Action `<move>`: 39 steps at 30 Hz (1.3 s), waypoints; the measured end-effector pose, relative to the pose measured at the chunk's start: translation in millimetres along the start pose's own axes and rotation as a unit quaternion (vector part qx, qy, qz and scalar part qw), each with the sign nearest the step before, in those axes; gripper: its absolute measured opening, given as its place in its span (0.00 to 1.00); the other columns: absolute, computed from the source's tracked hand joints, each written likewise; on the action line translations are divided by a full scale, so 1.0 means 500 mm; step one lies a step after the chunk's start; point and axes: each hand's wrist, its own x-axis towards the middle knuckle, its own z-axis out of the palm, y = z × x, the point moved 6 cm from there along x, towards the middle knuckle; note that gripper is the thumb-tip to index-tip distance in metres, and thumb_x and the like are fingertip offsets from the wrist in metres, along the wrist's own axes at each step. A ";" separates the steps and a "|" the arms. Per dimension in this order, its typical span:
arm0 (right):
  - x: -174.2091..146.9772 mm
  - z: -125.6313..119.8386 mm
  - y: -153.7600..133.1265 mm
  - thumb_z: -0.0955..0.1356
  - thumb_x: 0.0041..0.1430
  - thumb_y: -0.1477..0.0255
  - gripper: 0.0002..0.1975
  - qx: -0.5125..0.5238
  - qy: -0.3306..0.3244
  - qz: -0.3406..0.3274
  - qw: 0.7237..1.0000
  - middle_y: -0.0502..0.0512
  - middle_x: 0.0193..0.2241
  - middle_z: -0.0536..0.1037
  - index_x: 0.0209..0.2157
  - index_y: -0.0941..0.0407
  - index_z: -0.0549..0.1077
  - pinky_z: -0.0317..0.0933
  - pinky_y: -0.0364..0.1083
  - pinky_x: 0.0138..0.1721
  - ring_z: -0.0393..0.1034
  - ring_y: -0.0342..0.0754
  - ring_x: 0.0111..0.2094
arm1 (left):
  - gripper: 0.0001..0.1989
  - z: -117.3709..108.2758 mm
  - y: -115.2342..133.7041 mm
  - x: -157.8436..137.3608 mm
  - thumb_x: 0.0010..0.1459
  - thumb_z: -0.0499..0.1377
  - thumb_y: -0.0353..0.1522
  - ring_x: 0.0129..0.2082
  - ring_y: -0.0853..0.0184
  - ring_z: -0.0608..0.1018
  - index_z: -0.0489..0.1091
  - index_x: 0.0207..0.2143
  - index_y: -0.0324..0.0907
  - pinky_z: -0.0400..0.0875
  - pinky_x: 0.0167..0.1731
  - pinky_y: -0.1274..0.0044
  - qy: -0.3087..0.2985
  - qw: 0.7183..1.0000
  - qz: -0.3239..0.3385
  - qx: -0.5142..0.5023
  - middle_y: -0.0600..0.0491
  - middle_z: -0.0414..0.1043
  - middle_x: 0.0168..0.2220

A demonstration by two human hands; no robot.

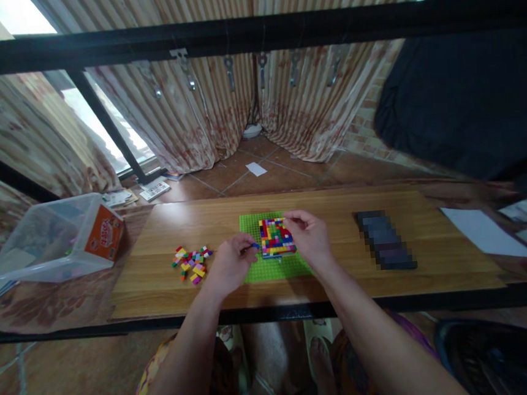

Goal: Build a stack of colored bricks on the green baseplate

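A light green studded baseplate (254, 272) lies on the wooden board, bearing a low block built of many coloured toy bricks (276, 238). At the block's left side, my left hand (233, 261) pinches a small blue brick (255, 246) between thumb and fingertips. My right hand (310, 236) is on the block's right side, its fingers closed together at the upper right corner. Whether a brick sits between those right fingertips cannot be made out. Left of my left hand lies a loose pile of coloured bricks (192, 264).
A clear plastic bin (59, 234) with an orange label stands left of the wooden board (345, 282). A dark pixelated device (385, 240) lies on the right. White paper (485, 231) is beyond the right end. A black bar (249, 34) with metal hooks crosses above.
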 end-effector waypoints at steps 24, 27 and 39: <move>-0.011 0.016 -0.011 0.68 0.54 0.66 0.10 -0.025 -0.041 0.010 0.999 0.55 0.33 0.81 0.33 0.55 0.80 0.68 0.50 0.40 0.74 0.51 0.34 | 0.03 0.020 0.024 0.004 0.48 0.62 0.25 0.25 0.70 0.75 0.73 0.24 0.40 0.67 0.29 0.79 0.099 0.994 0.012 0.044 0.57 0.75 0.23; -0.013 0.018 -0.024 0.68 0.54 0.67 0.09 -0.070 -0.062 -0.021 0.995 0.56 0.34 0.80 0.34 0.55 0.79 0.67 0.52 0.44 0.74 0.52 0.37 | 0.02 0.021 0.021 0.006 0.49 0.62 0.25 0.25 0.70 0.75 0.72 0.25 0.40 0.66 0.29 0.79 0.098 0.994 0.008 0.056 0.56 0.75 0.24; -0.031 0.036 -0.040 0.74 0.44 0.72 0.20 -0.219 -0.120 -0.050 0.967 0.60 0.52 0.70 0.44 0.52 0.78 0.57 0.60 0.59 0.63 0.60 0.58 | 0.02 0.021 0.018 0.005 0.49 0.61 0.25 0.26 0.69 0.76 0.73 0.26 0.39 0.65 0.28 0.79 0.090 0.993 -0.011 0.072 0.54 0.76 0.24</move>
